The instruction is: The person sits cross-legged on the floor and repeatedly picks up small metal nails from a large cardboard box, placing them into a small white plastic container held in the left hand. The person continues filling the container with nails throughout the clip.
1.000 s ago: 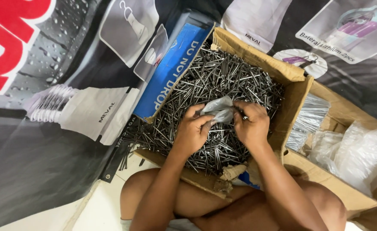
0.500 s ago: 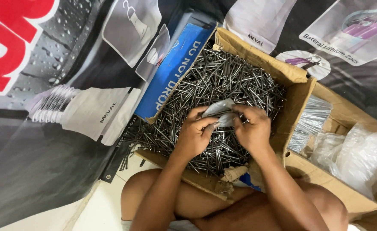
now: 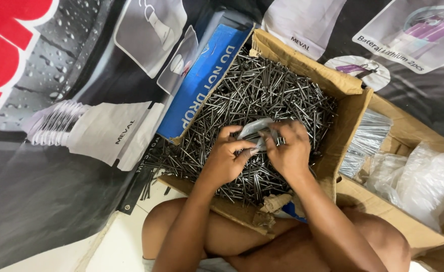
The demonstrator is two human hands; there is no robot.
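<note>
I am pinching a small clear plastic bag point(image 3: 254, 132) between my left hand point(image 3: 225, 160) and right hand point(image 3: 288, 151), its long axis lying crosswise above the nails point(image 3: 262, 90).

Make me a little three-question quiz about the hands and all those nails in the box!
1. True or false: both hands hold the same small clear plastic bag.
2. What fills the open cardboard box? A) long grey nails B) white bulbs C) red cloth
3. Fill in: the second cardboard box, with the clear plastic bags, lies on the person's ____ side.

Key
1. True: the left hand and the right hand both pinch it above the nails.
2. A
3. right
</note>
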